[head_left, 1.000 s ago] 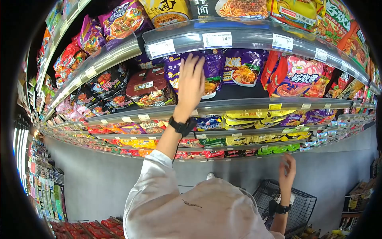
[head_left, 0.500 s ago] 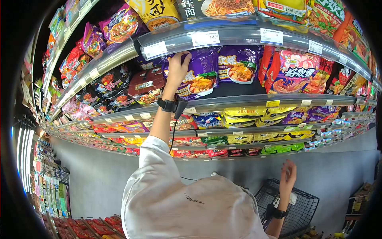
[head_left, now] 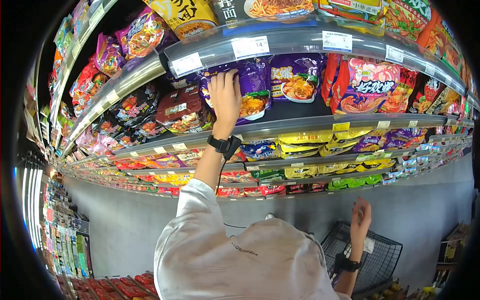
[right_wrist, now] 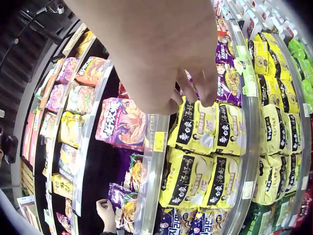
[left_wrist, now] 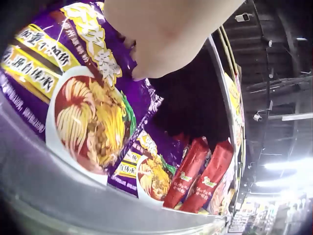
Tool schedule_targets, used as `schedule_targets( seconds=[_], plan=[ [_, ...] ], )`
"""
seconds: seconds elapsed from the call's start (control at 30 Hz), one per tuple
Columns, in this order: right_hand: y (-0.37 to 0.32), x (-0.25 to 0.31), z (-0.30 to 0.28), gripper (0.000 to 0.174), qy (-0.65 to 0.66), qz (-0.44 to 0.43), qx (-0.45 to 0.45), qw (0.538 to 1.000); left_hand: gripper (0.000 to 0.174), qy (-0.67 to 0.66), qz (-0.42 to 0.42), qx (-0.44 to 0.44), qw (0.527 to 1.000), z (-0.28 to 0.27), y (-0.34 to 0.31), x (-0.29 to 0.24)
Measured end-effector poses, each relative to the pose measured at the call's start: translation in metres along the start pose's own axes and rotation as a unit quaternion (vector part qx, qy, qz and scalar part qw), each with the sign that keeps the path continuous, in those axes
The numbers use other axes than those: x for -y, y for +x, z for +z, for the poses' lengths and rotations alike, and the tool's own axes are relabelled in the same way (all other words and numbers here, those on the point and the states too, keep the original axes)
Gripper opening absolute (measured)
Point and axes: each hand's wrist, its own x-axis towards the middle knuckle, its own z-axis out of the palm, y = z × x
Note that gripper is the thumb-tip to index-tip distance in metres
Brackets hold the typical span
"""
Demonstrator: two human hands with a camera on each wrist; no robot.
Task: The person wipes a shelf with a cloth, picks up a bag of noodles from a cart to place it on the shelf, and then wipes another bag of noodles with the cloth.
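In the head view my left hand [head_left: 225, 100] lies on the front of a purple noodle packet [head_left: 256, 82], its fingers pointing up and loosely bent over the left part. The left wrist view has the same packet [left_wrist: 93, 117] standing upright, with part of the hand [left_wrist: 161, 39] across its upper right; the fingertips are hidden there. A second purple packet [head_left: 298, 80] is on its right. My right hand [head_left: 360, 220] hangs away from the shelves, empty, fingers loosely curled. It fills the top of the right wrist view as a blurred hand [right_wrist: 161, 58].
A price-tagged shelf edge [head_left: 295, 42] runs above the hand, and another shelf edge [head_left: 300, 122] below it. Brown packets [head_left: 182, 110] sit to the left, pink and red ones [head_left: 370, 87] to the right. A black wire basket [head_left: 382, 255] is beside my right arm.
My left hand has moved from the packet's upper left corner back onto its front. The view has shifted slightly. My right hand keeps nearly the same place.
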Motion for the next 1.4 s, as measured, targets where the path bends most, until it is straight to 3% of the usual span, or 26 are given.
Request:
schedule_targets(
  seconds=[0.07,0.1,0.13,0.2,0.23,0.43,0.57,0.63,0.73,0.93,1.07,1.13,1.2,1.27,1.33,1.4],
  plan=[
    [-0.001,-0.002,-0.001,0.032,-0.005,-0.004,0.001,1.0,0.025,-0.021,0.026,-0.03,0.999,0.0,-0.007,-0.004],
    [-0.001,-0.004,-0.002,0.032,-0.005,-0.002,0.0,1.0,0.036,-0.018,0.019,0.022,0.999,0.003,-0.015,0.0],
    [-0.002,-0.005,-0.002,0.031,-0.003,0.001,-0.004,1.0,0.036,-0.019,0.02,0.024,0.999,0.004,-0.019,-0.002],
    [-0.004,-0.008,-0.003,0.031,-0.001,0.006,-0.01,1.0,0.05,0.013,0.056,0.028,0.998,0.006,-0.027,-0.005],
    [-0.005,-0.01,-0.003,0.031,0.001,0.01,-0.01,1.0,0.061,0.015,0.03,0.07,0.997,0.011,-0.034,-0.002],
    [-0.008,-0.015,-0.003,0.03,0.003,0.019,-0.005,1.0,0.07,0.136,0.044,0.116,0.983,0.023,-0.045,0.002],
    [-0.007,-0.018,-0.003,0.028,0.001,0.022,-0.006,1.0,0.085,0.07,0.037,0.124,0.989,0.018,-0.043,0.004],
    [-0.008,-0.019,-0.003,0.028,0.0,0.026,-0.005,1.0,0.102,0.057,0.061,0.143,0.986,0.014,-0.041,0.007],
    [-0.01,-0.026,-0.003,0.028,0.001,0.034,-0.002,0.999,0.111,0.064,0.082,0.158,0.982,0.017,-0.043,0.017],
    [-0.023,-0.045,-0.018,0.028,0.022,0.058,-0.018,0.998,0.112,0.019,0.077,0.173,0.982,0.007,-0.045,0.013],
    [-0.044,-0.106,-0.047,0.027,0.068,0.084,-0.069,0.992,0.104,-0.011,0.039,0.175,0.984,-0.004,-0.045,-0.008],
    [-0.061,-0.173,-0.075,0.028,0.076,0.126,-0.074,0.986,0.095,-0.02,0.019,0.134,0.991,-0.003,-0.05,-0.012],
    [-0.094,-0.251,-0.109,0.029,0.071,0.173,-0.143,0.972,0.086,-0.027,0.013,0.13,0.991,-0.004,-0.052,-0.019],
    [-0.136,-0.337,-0.152,0.036,0.116,0.28,-0.197,0.932,0.081,-0.034,0.006,0.119,0.992,-0.005,-0.055,-0.023],
    [-0.184,-0.396,-0.185,0.046,-0.034,0.345,-0.219,0.912,0.078,-0.052,0.001,0.121,0.991,-0.007,-0.057,-0.03],
    [-0.211,-0.364,-0.181,0.057,-0.165,0.434,-0.275,0.842,0.075,-0.069,-0.005,0.123,0.99,-0.009,-0.061,-0.035]
  ],
)
